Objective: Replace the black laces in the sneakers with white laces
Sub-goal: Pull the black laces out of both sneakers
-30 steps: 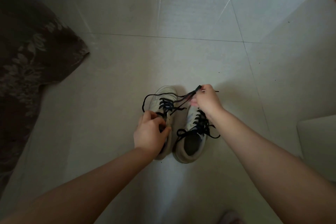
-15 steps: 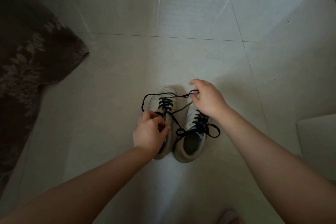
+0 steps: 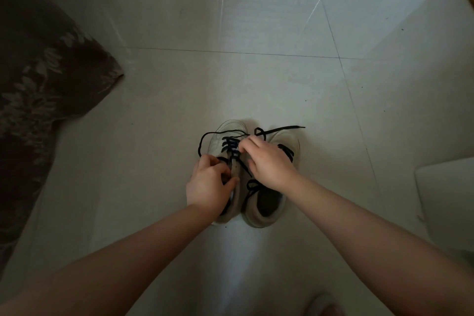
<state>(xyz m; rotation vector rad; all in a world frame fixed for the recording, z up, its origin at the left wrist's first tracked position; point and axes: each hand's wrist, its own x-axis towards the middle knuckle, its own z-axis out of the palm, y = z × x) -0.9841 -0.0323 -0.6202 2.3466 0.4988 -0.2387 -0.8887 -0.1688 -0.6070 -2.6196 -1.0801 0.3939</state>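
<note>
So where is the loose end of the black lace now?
In the head view, the loose lace end lies across the right sneaker's toe, just beyond the right hand.

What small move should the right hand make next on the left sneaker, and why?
Probably pinch the next crossing and draw it out of its eyelets. The right hand has its fingertips at the black lace on the left sneaker, several crossings remain threaded, and the left hand grips that sneaker.
</note>
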